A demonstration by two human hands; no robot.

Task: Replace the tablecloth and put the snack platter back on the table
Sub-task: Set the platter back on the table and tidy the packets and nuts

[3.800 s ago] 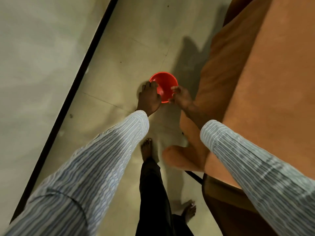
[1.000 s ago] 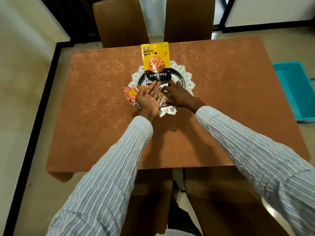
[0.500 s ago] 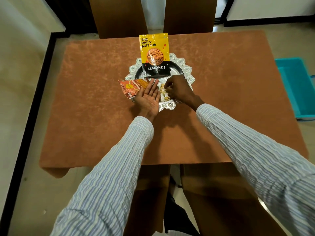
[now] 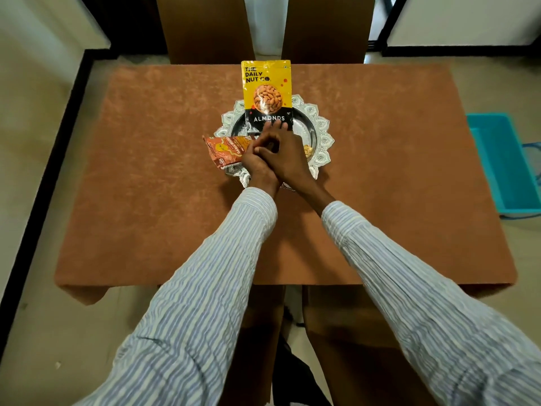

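Observation:
A rust-brown tablecloth (image 4: 146, 200) covers the table. At its middle lies a silver platter (image 4: 322, 133) with a scalloped rim. A yellow almonds bag (image 4: 266, 89) stands at the platter's far side, and an orange snack packet (image 4: 225, 150) lies over its left rim. A small yellow snack (image 4: 307, 150) shows on the right. Both hands meet over the platter's near half. My right hand (image 4: 289, 159) lies across my left hand (image 4: 257, 168), its fingers stretched toward the foot of the almonds bag. My left hand's fingers look curled beside the orange packet; what they hold is hidden.
Two brown chairs (image 4: 205, 27) stand at the far side of the table and two more (image 4: 351, 332) at the near side below my arms. A teal plastic bin (image 4: 497, 159) sits on the floor to the right. Tiled floor surrounds the table.
Earlier I held a red bowl near the floor. Over the last second my left hand turned from palm-up and flat, and my right hand slid left on top of it.

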